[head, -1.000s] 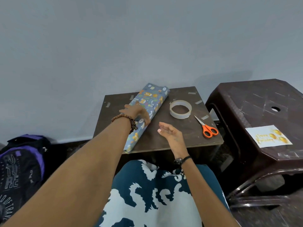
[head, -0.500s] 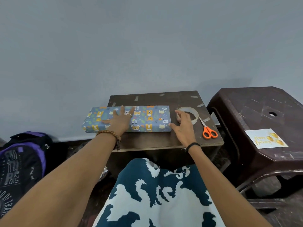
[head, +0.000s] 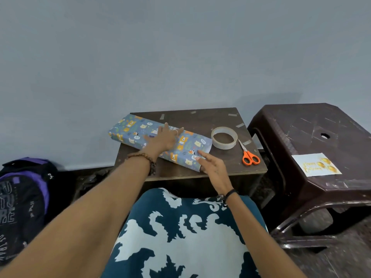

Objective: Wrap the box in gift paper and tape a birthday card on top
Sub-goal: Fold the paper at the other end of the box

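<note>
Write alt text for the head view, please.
A person's left hand presses flat on a box wrapped in gift paper on a small table, right hand at its open end; a birthday card lies on a stool.

The wrapped box [head: 160,141] has swung askew — right end nearer.

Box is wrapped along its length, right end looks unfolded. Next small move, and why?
Probably fold in the open paper end with the right hand, which already touches it; the left hand lies flat on the wrapped box, and the tape roll lies beside it.
</note>
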`<state>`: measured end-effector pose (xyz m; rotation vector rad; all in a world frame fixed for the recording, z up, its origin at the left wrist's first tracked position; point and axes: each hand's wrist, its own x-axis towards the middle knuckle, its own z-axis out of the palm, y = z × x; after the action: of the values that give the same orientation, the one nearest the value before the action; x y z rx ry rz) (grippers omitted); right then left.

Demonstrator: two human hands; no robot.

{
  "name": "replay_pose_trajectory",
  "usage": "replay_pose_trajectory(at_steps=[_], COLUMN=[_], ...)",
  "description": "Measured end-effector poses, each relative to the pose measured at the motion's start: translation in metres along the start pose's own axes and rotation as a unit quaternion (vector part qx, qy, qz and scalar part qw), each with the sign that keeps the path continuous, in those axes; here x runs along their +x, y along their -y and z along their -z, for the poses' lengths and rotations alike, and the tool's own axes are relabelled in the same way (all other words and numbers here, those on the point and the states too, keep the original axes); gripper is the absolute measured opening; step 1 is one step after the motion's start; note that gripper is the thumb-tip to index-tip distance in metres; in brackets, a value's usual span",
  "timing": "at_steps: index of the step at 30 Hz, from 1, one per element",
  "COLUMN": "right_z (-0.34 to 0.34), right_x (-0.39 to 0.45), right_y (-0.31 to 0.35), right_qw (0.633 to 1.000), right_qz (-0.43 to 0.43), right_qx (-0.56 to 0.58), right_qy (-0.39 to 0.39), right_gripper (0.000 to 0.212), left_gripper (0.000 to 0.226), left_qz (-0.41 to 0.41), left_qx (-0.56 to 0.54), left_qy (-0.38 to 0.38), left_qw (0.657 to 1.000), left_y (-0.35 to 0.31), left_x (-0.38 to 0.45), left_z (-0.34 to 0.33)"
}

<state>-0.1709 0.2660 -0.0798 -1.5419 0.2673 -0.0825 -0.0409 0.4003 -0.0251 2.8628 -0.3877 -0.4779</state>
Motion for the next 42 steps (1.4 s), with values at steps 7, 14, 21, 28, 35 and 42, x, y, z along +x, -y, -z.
replay_pose_trajectory(at_steps=[7,14,21,28,35,42], right_z=[0.025,0.015,0.004,0.004,0.005,0.012], right_x=[0.012,0.017,0.01,0.003,-0.001,0.0], right_y=[0.021,0.025,0.004,-0.012,-0.009,-0.005], right_qw=[0.964,0.963,0.985,0.994,0.989,0.961], right_qz=[0.082,0.119,0.097,0.079,0.104,0.163], right_qx=[-0.208,-0.222,-0.112,-0.065,-0.105,-0.223], right_qy=[-0.142,-0.097,-0.084,-0.036,-0.007,0.022], right_gripper=[0.023,0.031,0.026,0.034,0.041,0.045], left_gripper=[0.076,0.075,0.067,0.051,0.041,0.049], left_qz=[0.154,-0.001,-0.097,-0.172,-0.115,-0.177], left_qx=[-0.199,-0.12,-0.082,-0.262,-0.567,-0.462], left_qy=[-0.087,-0.007,0.051,0.012,-0.04,-0.026], left_qw=[0.964,0.993,0.991,0.95,0.814,0.869], left_y=[-0.036,0.011,0.009,0.039,0.067,0.076], left_x=[-0.033,-0.015,-0.017,-0.017,-0.067,-0.069], left_z=[-0.033,-0.019,0.004,-0.012,-0.06,-0.064])
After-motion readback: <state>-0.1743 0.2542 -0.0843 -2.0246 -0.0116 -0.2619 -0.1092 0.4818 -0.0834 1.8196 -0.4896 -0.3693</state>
